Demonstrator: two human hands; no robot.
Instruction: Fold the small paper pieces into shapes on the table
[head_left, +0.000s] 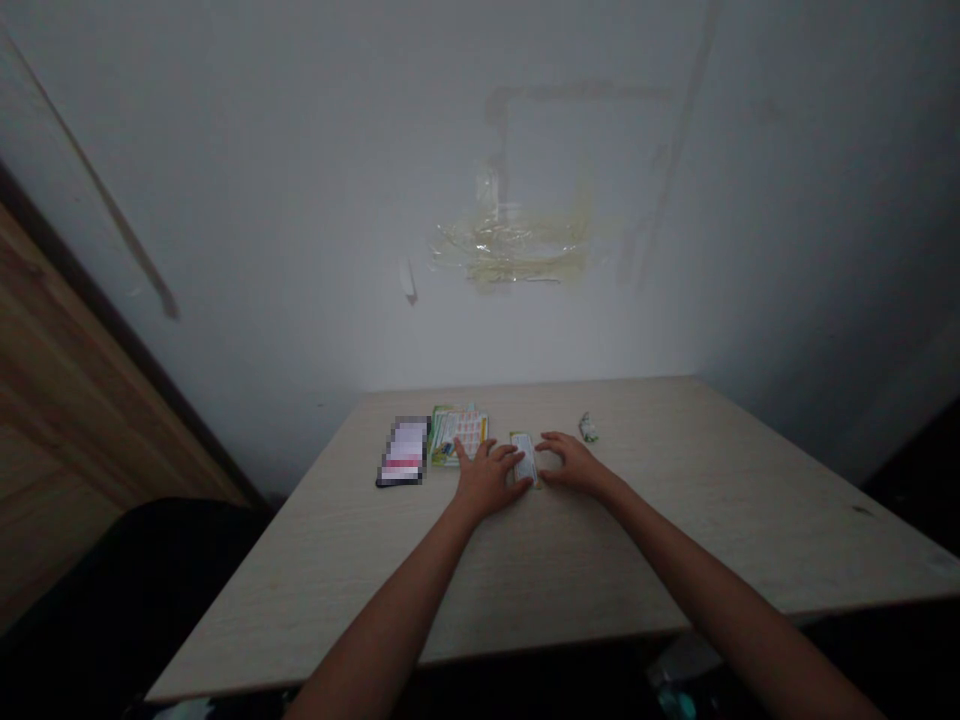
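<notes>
A small pale rectangular packet (pixel 524 456) lies on the light wooden table (pixel 675 520) between my two hands. My left hand (pixel 487 478) rests flat on the table at the packet's left edge, fingers spread and touching it. My right hand (pixel 571 462) sits at the packet's right edge, fingers stretched toward it. Just left of my left hand lies a green and white printed card or sheet (pixel 459 433); my left fingertips reach its lower edge.
A dark phone-like item with a blurred screen (pixel 403 452) lies left of the printed sheet. A small crumpled green-white wrapper (pixel 588 428) sits right of my right hand. The wall behind carries old tape residue (pixel 510 250). A dark chair or bag (pixel 135 590) stands at the left.
</notes>
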